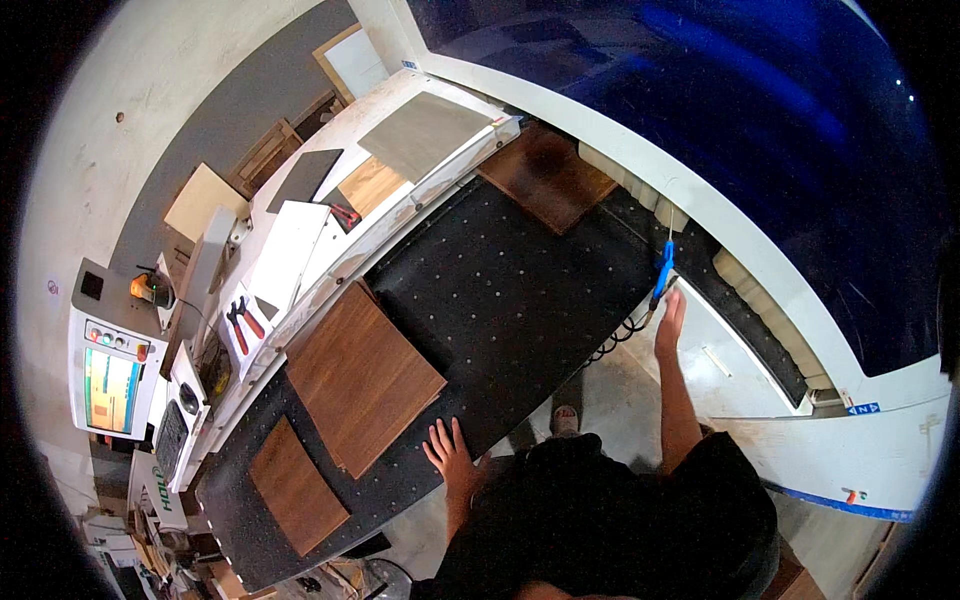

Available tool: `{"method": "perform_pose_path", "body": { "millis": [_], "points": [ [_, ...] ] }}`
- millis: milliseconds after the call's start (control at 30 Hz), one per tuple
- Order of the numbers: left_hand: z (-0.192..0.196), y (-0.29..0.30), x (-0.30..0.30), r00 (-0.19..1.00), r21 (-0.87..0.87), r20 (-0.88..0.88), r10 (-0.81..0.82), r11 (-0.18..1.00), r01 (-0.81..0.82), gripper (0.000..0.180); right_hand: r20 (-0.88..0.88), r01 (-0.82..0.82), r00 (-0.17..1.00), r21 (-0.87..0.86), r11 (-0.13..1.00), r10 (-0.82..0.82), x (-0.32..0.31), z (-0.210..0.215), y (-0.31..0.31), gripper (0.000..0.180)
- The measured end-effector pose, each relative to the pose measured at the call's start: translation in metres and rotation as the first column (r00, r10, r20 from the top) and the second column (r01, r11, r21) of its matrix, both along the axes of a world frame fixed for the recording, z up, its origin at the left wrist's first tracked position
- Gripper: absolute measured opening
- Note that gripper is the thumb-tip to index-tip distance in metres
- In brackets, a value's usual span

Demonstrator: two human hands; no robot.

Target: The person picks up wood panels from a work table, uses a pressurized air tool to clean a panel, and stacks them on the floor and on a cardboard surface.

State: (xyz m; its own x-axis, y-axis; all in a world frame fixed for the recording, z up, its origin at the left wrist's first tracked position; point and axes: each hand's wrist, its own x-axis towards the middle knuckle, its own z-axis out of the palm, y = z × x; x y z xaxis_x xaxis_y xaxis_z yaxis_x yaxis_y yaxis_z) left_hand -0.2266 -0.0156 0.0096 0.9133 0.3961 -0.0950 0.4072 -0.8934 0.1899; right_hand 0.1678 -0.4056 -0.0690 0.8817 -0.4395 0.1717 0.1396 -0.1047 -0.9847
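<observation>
My left hand (448,450) rests flat with fingers spread on the near edge of a black perforated machine bed (510,290), holding nothing. Just left of it lies a brown wood-grain panel (362,375); a smaller brown panel (296,488) lies further along the bed, and a third dark brown panel (548,175) sits at the far end. My right hand (669,320) reaches up with open fingers to a blue air gun (663,268) that hangs on a black coiled hose (618,340) beside the white machine housing. The fingertips are at the gun's lower end; no grip is visible.
A white side table (300,230) carries grey and pale boards and red-handled pliers (243,322). A control console with a lit screen (110,385) and keyboard stands at left. A blue-and-white machine hood (720,120) curves over the right. My foot (565,418) stands on the concrete floor.
</observation>
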Motion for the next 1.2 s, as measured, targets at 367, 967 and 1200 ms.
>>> {"method": "perform_pose_path", "body": {
  "millis": [367,967,1200],
  "points": [
    [-0.002,0.011,0.0,0.997,0.027,0.062,-0.039,0.999,0.038,0.114,-0.249,-0.228,0.948,-0.091,0.969,0.199,0.026,0.081,0.043,0.066],
    [0.029,0.087,0.004,0.99,-0.47,0.035,-0.138,0.871,0.138,0.084,-0.472,-0.538,0.782,-0.183,0.823,0.406,-0.167,0.159,0.094,0.09],
    [0.124,0.116,0.016,0.963,-0.149,0.265,0.05,0.989,-0.01,0.068,-0.296,-0.132,0.927,0.319,0.939,0.231,-0.171,0.158,0.055,0.084]
  ]
}}
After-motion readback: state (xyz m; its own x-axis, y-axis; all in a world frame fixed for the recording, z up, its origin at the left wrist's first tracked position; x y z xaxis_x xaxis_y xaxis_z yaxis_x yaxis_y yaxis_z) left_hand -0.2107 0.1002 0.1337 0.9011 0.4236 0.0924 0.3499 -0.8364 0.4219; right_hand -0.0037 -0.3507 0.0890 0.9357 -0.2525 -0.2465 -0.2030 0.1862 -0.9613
